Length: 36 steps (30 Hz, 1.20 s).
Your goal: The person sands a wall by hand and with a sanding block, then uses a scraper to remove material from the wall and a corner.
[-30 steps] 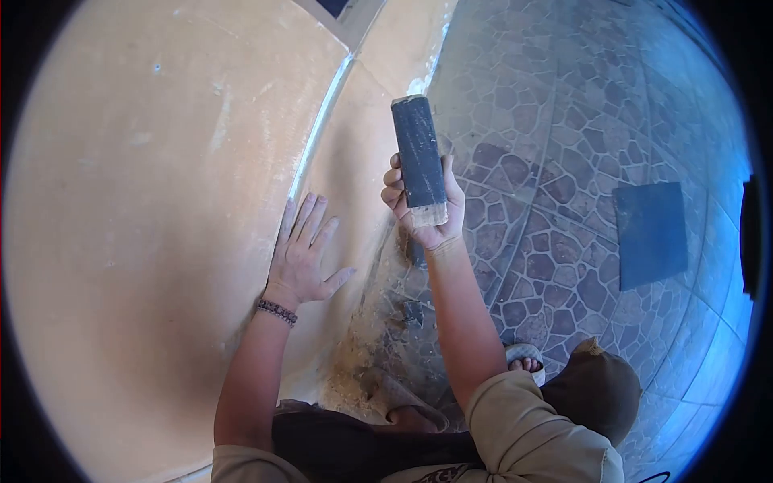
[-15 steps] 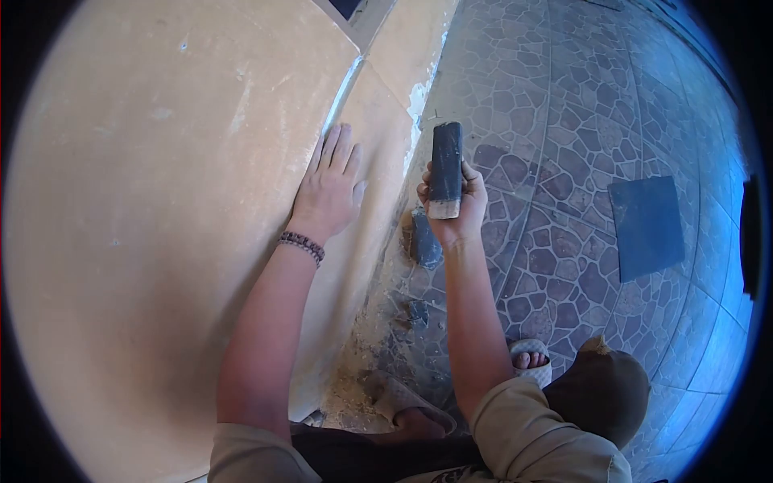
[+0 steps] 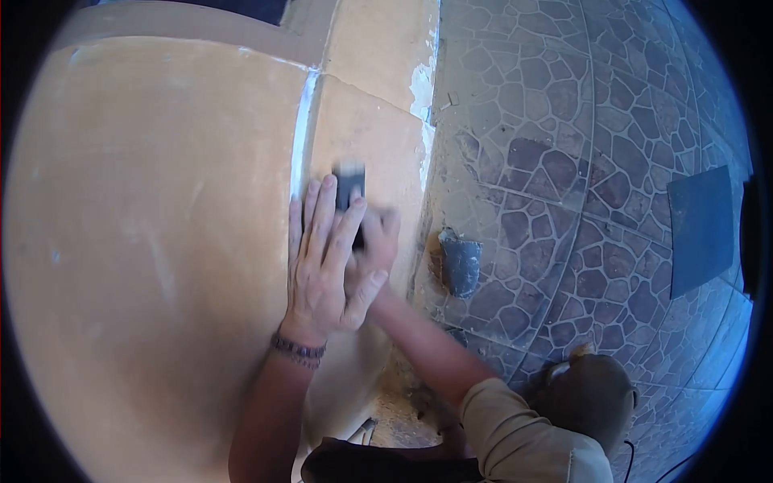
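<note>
Sanding block (image 3: 350,187) is clamped in the blurred right hand (image 3: 377,241), the left hand (image 3: 322,274) with fingers flat over it; I judge mid-stroke on the panel (image 3: 161,241), needing steady pressure toward twelve o'clock.

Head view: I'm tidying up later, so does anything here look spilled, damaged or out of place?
Yes. A crumpled sandpaper scrap lies loose on the tiled floor beside the tan panel, pale dust is strewn along the panel's foot, and its edge shows a chipped white patch. The right hand grips a motion-blurred sanding block.
</note>
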### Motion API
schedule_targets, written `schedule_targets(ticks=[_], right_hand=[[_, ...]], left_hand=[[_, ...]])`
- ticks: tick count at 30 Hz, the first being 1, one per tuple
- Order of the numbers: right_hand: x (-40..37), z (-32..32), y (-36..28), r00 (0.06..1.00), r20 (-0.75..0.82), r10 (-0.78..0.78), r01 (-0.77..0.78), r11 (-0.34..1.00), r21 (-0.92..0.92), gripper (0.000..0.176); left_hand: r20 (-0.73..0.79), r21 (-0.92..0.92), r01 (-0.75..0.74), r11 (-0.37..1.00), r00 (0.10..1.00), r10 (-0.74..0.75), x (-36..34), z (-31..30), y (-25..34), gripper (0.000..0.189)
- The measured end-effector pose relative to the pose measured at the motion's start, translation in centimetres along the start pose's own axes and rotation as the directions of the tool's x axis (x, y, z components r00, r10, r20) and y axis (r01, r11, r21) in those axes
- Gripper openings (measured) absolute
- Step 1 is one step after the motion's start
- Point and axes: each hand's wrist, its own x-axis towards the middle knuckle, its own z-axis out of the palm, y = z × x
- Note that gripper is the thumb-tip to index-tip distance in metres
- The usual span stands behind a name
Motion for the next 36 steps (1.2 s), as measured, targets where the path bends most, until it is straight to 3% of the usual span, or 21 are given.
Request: schedule_targets(ticks=[2, 4, 6, 7, 9, 11, 12, 14, 17, 18, 20, 22, 24, 26, 29, 32, 34, 36], right_hand=[[8.6, 1.0, 0.4, 0.972, 0.015, 0.233, -0.231, 0.97, -0.081, 0.036], [14.5, 3.3, 3.4, 0.95, -0.242, 0.197, -0.183, 0.98, 0.077, 0.035], [10.4, 2.6, 2.0, 0.966, -0.23, 0.122, -0.124, 0.992, 0.006, 0.035], [6.3, 1.8, 0.3, 0.954, -0.157, 0.256, -0.265, 0.963, -0.041, 0.034], [1.4, 0.8, -1.1, 0.971, -0.131, 0.2, -0.203, 0.979, -0.015, 0.033], [1.2, 1.0, -0.2, 0.973, -0.138, 0.183, -0.187, 0.982, -0.018, 0.033], [4.6, 1.6, 1.9, 0.973, -0.159, 0.166, -0.173, 0.984, -0.03, 0.034], [12.9, 2.1, 7.4, 0.873, -0.189, 0.449, -0.45, 0.892, 0.04, 0.035], [10.0, 1.4, 5.7, 0.919, -0.236, 0.317, -0.332, 0.943, -0.026, 0.036], [6.3, 0.5, 3.5, 0.907, -0.078, 0.414, -0.418, 0.908, -0.035, 0.036], [3.7, 0.6, 1.7, 0.964, -0.217, 0.155, -0.169, 0.985, -0.047, 0.036], [4.0, 0.8, 3.1, 0.961, -0.164, 0.225, -0.23, 0.973, -0.011, 0.034], [11.9, 0.8, 7.9, 0.906, -0.129, 0.404, -0.414, 0.908, -0.064, 0.034], [12.7, 1.1, 8.3, 0.919, -0.162, 0.359, -0.377, 0.921, -0.099, 0.031], [2.1, 0.1, 0.6, 0.962, -0.111, 0.25, -0.253, 0.967, -0.016, 0.033], [4.5, 1.1, 2.4, 0.98, -0.177, 0.092, -0.103, 0.993, -0.055, 0.029], [11.6, 1.6, 6.1, 0.959, -0.165, 0.229, -0.237, 0.971, -0.029, 0.022], [10.9, 1.0, 5.7, 0.983, -0.112, 0.147, -0.158, 0.982, -0.1, 0.026]], left_hand=[[0.017, 0.031, -0.009, 0.999, 1.0, 0.009, 0.0, 0.5, -0.5, 0.075], [0.042, 0.06, -0.003, 0.998, 0.999, 0.001, 0.0, 0.3, -0.2, 0.076], [0.082, 0.057, 0.015, 0.998, 0.996, -0.02, 0.3, 0.1, -0.1, 0.078], [0.094, 0.05, 0.022, 0.999, 0.995, -0.026, 0.2, -0.1, 0.0, 0.079], [0.074, 0.008, 0.047, 0.999, 0.996, -0.047, 0.3, 0.1, -0.1, 0.082], [0.074, 0.017, 0.036, 0.999, 0.997, -0.037, 0.5, 0.1, -0.1, 0.082], [0.078, 0.015, 0.035, 0.999, 0.996, -0.036, 0.4, 0.2, -0.1, 0.082], [0.086, 0.08, 0.013, 0.997, 0.996, -0.02, 0.1, 0.7, -0.5, 0.088], [0.088, 0.071, 0.026, 0.997, 0.996, -0.032, 0.3, 0.2, -0.1, 0.089], [0.09, 0.073, 0.032, 0.997, 0.995, -0.038, 0.2, 0.0, 0.1, 0.09], [0.074, 0.085, 0.018, 0.996, 0.997, -0.025, 0.8, 0.4, -0.3, 0.091], [0.093, 0.092, 0.02, 0.996, 0.995, -0.029, 0.5, 0.3, -0.1, 0.092], [0.095, 0.095, 0.019, 0.995, 0.995, -0.028, 0.3, 0.5, -0.2, 0.091], [0.084, 0.077, 0.035, 0.996, 0.996, -0.041, 0.6, 0.4, 0.2, 0.089], [0.089, 0.112, 0.007, 0.994, 0.996, -0.017, 0.6, 0.4, 0.0, 0.094], [0.098, 0.12, 0.009, 0.993, 0.995, -0.021, 0.5, 0.4, -0.1, 0.096], [0.091, 0.117, 0.004, 0.993, 0.996, -0.015, 0.5, 0.7, -0.3, 0.097], [0.096, 0.119, 0.001, 0.993, 0.995, -0.013, 0.5, 0.5, 0.1, 0.098]])
